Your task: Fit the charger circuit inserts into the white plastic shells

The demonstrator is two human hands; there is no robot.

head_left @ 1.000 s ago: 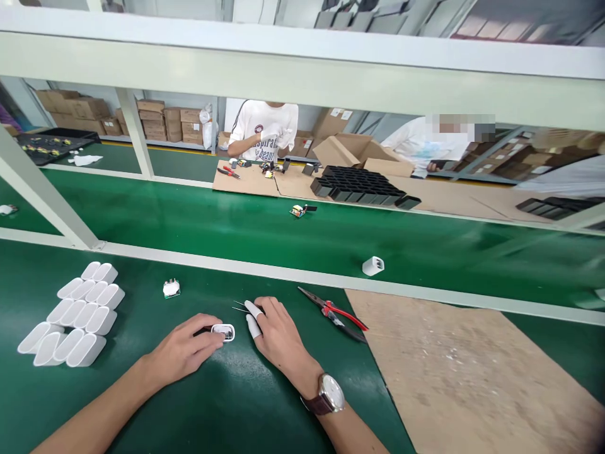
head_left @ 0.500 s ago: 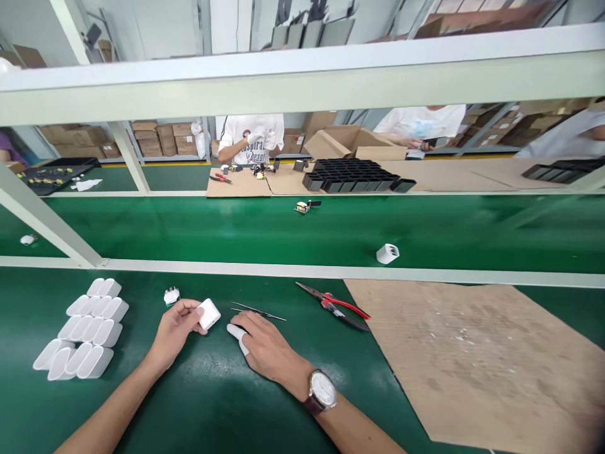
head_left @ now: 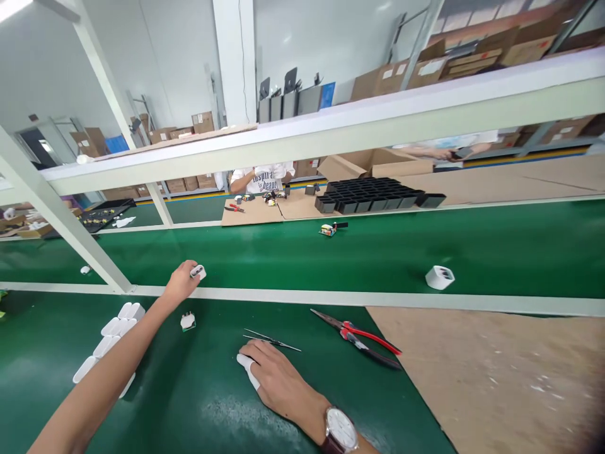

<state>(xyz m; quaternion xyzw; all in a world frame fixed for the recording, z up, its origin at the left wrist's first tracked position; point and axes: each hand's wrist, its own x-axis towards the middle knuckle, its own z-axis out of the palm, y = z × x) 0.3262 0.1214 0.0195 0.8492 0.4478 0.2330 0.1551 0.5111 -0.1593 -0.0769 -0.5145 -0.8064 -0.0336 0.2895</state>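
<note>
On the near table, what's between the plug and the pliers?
In the head view, the tweezers lie between the plug and the pliers, just beyond the right hand.

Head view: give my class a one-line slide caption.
Left hand holds a white casing by the green conveyor belt; right hand rests beside tweezers.

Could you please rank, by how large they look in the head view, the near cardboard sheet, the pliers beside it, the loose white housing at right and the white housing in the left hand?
1. Near cardboard sheet
2. Pliers
3. Loose white housing
4. Held housing, by its visible part; the left hand covers some
</note>
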